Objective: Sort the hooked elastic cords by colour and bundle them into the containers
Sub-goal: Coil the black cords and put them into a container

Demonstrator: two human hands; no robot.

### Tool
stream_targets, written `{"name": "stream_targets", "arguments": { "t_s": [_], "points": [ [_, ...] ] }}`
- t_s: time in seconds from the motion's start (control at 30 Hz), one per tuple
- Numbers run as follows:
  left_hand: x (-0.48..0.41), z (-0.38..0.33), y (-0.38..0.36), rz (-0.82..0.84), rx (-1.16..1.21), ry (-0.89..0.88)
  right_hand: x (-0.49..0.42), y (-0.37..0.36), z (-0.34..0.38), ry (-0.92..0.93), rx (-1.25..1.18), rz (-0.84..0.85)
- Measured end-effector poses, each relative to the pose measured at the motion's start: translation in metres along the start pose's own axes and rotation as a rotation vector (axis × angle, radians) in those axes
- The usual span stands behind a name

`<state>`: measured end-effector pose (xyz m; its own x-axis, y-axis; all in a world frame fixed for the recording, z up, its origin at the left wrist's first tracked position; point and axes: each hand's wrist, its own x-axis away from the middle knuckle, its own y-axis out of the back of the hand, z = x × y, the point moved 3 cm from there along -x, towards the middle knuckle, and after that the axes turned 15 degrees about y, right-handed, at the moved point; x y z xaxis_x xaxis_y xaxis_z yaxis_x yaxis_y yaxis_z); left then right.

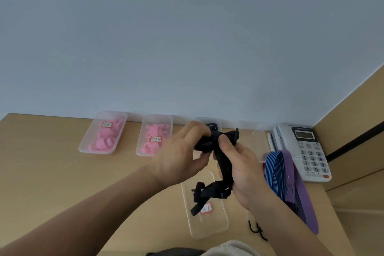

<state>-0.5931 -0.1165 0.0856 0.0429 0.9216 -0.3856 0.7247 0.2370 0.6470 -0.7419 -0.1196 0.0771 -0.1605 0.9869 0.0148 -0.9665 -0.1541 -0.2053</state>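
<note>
Both my hands hold a black elastic cord (pixel 222 158) above the desk. My left hand (pixel 180 156) grips its folded upper part, and my right hand (pixel 241 164) pinches the cord just beside it. The loose end hangs down over a clear container (pixel 216 226) bearing a small label. Two clear containers (pixel 102 131) (pixel 154 134) at the back left hold pink cords. Another clear container (pixel 209 125) behind my hands holds something black, mostly hidden. A blue striped cord (pixel 274 169) and a purple cord (pixel 297 187) lie to the right.
A white desk telephone (pixel 303 149) stands at the back right by a wooden side panel. A black hook (pixel 256 229) lies on the desk near my right forearm. A further clear container (pixel 257 131) stands at the wall left of the telephone. The wall runs along the desk's far edge.
</note>
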Motion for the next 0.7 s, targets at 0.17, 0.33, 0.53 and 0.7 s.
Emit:
{"name": "stream_targets", "arguments": {
  "t_s": [0.17, 0.33, 0.53, 0.7],
  "points": [
    [0.003, -0.001, 0.006, 0.544, 0.536, 0.535, 0.008, -0.002, 0.004, 0.062, -0.063, 0.084],
    [0.004, -0.005, 0.014, 0.718, 0.729, 0.643, 0.016, 0.004, 0.004, 0.082, 0.028, 0.110],
    [0.007, -0.013, 0.013, 0.655, 0.713, 0.582, 0.019, 0.007, 0.010, 0.076, 0.068, 0.120],
    [0.010, -0.015, 0.018, 0.373, 0.567, 0.525, 0.023, 0.006, 0.010, 0.023, 0.111, 0.107]
  ]
}}
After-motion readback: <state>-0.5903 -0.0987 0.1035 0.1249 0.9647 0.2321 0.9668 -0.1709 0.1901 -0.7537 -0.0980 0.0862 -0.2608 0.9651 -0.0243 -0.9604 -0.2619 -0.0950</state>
